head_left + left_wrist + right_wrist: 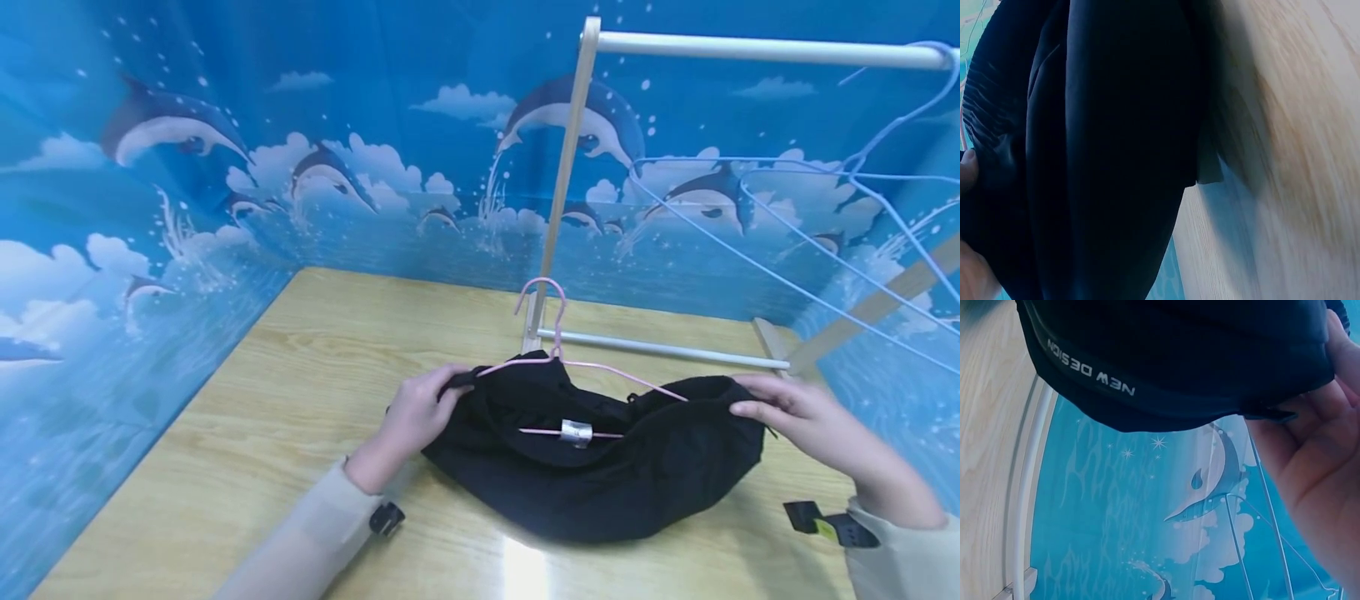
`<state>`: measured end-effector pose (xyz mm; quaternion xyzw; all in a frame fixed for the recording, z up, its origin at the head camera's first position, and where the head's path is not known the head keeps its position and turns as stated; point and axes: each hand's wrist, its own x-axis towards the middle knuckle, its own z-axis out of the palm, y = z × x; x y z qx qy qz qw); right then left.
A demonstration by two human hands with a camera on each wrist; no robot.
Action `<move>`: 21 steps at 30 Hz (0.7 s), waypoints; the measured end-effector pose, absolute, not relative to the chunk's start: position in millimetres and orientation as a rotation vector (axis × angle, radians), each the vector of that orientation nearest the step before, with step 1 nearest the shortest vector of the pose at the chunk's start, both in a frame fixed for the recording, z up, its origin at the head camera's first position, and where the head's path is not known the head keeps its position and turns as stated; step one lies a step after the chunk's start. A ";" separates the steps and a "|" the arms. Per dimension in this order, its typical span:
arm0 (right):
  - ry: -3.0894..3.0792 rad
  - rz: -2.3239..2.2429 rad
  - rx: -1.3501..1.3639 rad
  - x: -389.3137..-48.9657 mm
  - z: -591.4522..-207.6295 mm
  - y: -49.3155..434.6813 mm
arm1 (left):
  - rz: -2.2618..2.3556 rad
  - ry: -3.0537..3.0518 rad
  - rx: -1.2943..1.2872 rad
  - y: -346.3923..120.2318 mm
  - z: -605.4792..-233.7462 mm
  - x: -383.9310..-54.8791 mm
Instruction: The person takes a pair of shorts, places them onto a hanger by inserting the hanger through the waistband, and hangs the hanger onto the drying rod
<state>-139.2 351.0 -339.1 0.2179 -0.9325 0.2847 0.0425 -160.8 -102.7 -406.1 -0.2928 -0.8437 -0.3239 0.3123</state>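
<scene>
A black garment (600, 500) hangs spread between both hands just over the table, its wide opening towards the head camera. Inside lies a white label (576, 433). A pink hanger (615, 369) sits in the opening with its hook up; part of its lower bar shows beside the label, and the rest is hidden by cloth. My left hand (420, 408) pinches the left edge of the opening. At the other end, my right hand (802, 412) grips the edge between thumb and fingers. White "NEW DESIGN" lettering (1091, 369) runs along the cloth in the right wrist view.
Behind the garment stands a rack with a wooden post (566, 167), a white top rail (750, 48) and a low bar (667, 348). Blue hangers (750, 260) hang from it at the right. A dolphin-printed curtain (375, 83) surrounds the wooden table (247, 417).
</scene>
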 end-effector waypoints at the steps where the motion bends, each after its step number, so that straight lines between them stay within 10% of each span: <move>1: -2.860 0.862 0.660 -139.5 -338.9 350.5 | -0.860 -2.227 -0.765 -102.1 -405.9 -160.3; 21: -2.952 0.610 0.674 -138.0 -337.2 328.5 | -0.891 -2.175 -0.692 -95.3 -407.5 -162.8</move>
